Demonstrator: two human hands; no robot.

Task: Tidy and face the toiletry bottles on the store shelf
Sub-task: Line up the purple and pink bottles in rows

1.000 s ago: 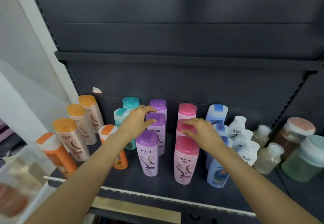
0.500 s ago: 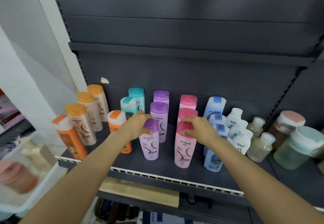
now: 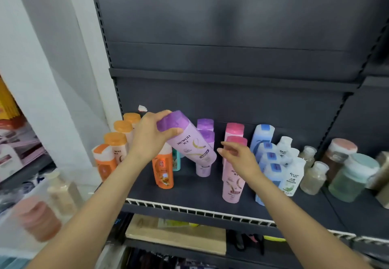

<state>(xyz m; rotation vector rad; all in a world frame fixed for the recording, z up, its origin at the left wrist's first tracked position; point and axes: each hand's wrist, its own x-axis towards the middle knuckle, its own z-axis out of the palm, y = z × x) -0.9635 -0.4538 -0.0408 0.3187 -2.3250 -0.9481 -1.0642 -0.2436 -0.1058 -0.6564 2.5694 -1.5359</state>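
Left hand [image 3: 150, 137] fingers grip the tilted glossy purple bottle [image 3: 190, 140]; right hand [image 3: 240, 159] fingers hang loosely spread.

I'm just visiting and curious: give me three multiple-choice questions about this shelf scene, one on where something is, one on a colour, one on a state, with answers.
1. Where does the orange-capped row stand?
A. left end of the shelf
B. right end
C. lower shelf

2. What colour is the cap of the lifted bottle?
A. pink
B. purple
C. teal

3. How is the lifted bottle held?
A. upright
B. tilted
C. upside down

Answers:
1 A: the orange-capped bottles line the left of the shelf.
2 B: the left hand grips the purple-capped bottle.
3 B: it leans, cap up-left, while the right hand hovers open by the front pink bottle.
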